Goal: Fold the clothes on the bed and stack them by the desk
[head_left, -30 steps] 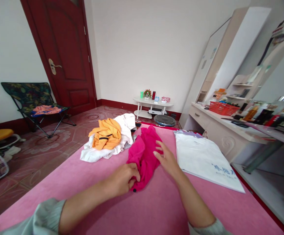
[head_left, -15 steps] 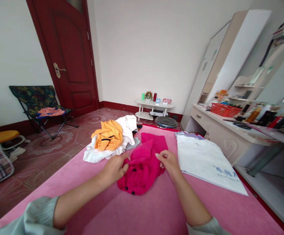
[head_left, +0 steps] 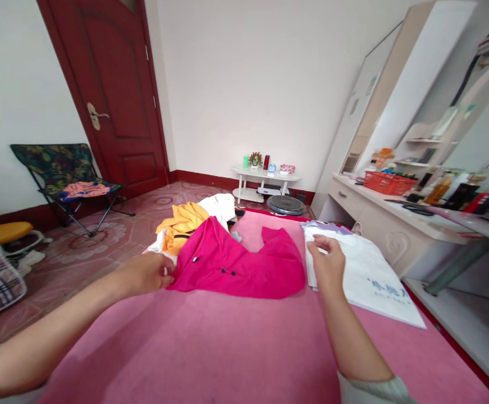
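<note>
A magenta shirt (head_left: pixel 244 275) with dark buttons lies spread sideways across the pink bed cover (head_left: pixel 227 348), its cloth rumpled and partly raised at the left. My left hand (head_left: pixel 154 273) pinches the shirt's left edge between thumb and fingers. My right hand (head_left: pixel 329 258) hovers just beyond the shirt's right end, over the edge of a folded white shirt (head_left: pixel 366 275) with blue print. Its fingers are loosely bent and a little apart, with no cloth visible between them. Behind the magenta shirt, an orange garment (head_left: pixel 181 224) rests on a heap of white clothes (head_left: pixel 221 206).
To the right stands a dressing table (head_left: pixel 396 219) with a red basket (head_left: pixel 389 183) and several bottles. A folding chair (head_left: pixel 54 168) holding a coral cloth is at the left, near a yellow-topped stool (head_left: pixel 2 233). A low white table (head_left: pixel 265 173) stands by the far wall.
The bunched magenta shirt has been pulled out wide to both sides. My left hand moved left with its edge; my right hand moved right and came off the cloth.
</note>
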Demonstrator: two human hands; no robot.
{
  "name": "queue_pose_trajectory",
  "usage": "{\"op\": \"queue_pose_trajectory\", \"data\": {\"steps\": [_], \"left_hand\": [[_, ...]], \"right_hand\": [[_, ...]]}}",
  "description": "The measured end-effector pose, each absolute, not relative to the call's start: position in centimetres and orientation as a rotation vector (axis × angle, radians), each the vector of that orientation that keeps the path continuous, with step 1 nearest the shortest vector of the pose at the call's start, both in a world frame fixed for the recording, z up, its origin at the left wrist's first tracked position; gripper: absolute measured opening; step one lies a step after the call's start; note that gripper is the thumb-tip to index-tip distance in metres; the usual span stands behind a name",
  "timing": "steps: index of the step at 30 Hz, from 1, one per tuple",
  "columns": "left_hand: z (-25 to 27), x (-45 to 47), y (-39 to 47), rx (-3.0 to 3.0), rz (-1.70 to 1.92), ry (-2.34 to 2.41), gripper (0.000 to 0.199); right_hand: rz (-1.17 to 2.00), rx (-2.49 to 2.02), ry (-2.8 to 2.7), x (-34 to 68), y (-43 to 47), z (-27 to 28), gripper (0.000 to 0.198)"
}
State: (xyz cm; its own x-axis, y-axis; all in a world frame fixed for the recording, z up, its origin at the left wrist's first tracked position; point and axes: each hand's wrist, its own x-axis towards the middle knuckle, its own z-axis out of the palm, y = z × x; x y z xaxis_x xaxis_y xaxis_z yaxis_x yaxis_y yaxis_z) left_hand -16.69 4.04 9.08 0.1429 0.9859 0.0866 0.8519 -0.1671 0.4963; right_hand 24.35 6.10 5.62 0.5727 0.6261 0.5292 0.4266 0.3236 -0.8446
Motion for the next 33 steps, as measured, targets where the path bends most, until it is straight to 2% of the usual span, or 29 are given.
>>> {"op": "queue_pose_trajectory", "data": {"steps": [2, 3, 6, 8, 11, 16, 19, 21, 24, 26, 29, 33], "left_hand": [[9.1, -15.9, 3.2, 2.329, 0.261, 1.84, 0.009], [9.2, -15.3, 2.9, 2.413, 0.219, 1.842, 0.011], [8.9, -12.7, 3.0, 2.596, 0.544, 1.627, 0.021], [8.3, -10.9, 3.6, 2.673, 0.703, 1.37, 0.025], [7.0, -8.6, 4.7, 2.736, 0.758, 1.179, 0.034], [6.3, -5.4, 5.9, 2.884, 0.695, 1.002, 0.069], [6.5, -3.8, 6.3, 2.988, 0.557, 0.888, 0.087], [6.6, -3.2, 6.4, 3.04, 0.443, 0.905, 0.08], [7.3, -3.4, 5.8, 3.095, 0.325, 1.052, 0.042], [7.9, -4.1, 4.5, 3.133, 0.285, 1.097, 0.02], [8.6, -5.2, 1.0, 3.133, 0.197, 0.988, 0.018], [8.7, -5.3, -4.1, 2.97, 0.061, 0.744, 0.015]], "right_hand": [[0.332, -1.378, -1.245, 22.9, 6.2, 4.6, 0.041], [0.394, -1.432, -1.337, 22.2, 6.3, 4.0, 0.05], [0.45, -1.621, -1.509, 21.1, 6.5, 2.1, 0.06], [0.465, -1.648, -1.628, 21.1, 6.4, 1.6, 0.047], [0.573, -1.545, -1.882, 21.4, 5.6, 3.1, 0.019], [0.994, -1.474, -2.081, 20.5, 2.6, 8.3, 0.01], [1.094, -1.412, -2.103, 20.2, 1.3, 10.4, 0.006], [1.071, -1.424, -2.021, 20.6, 1.1, 11.1, 0.004], [0.916, -1.442, -1.592, 22.6, 1.9, 11.7, 0.007], [0.712, -1.294, -1.134, 24.3, 2.7, 11.7, 0.013], [0.49, -0.926, -0.56, 26.7, 3.8, 11.2, 0.016], [0.55, -0.787, -0.238, 28.4, 5.0, 9.6, 0.017]]}}
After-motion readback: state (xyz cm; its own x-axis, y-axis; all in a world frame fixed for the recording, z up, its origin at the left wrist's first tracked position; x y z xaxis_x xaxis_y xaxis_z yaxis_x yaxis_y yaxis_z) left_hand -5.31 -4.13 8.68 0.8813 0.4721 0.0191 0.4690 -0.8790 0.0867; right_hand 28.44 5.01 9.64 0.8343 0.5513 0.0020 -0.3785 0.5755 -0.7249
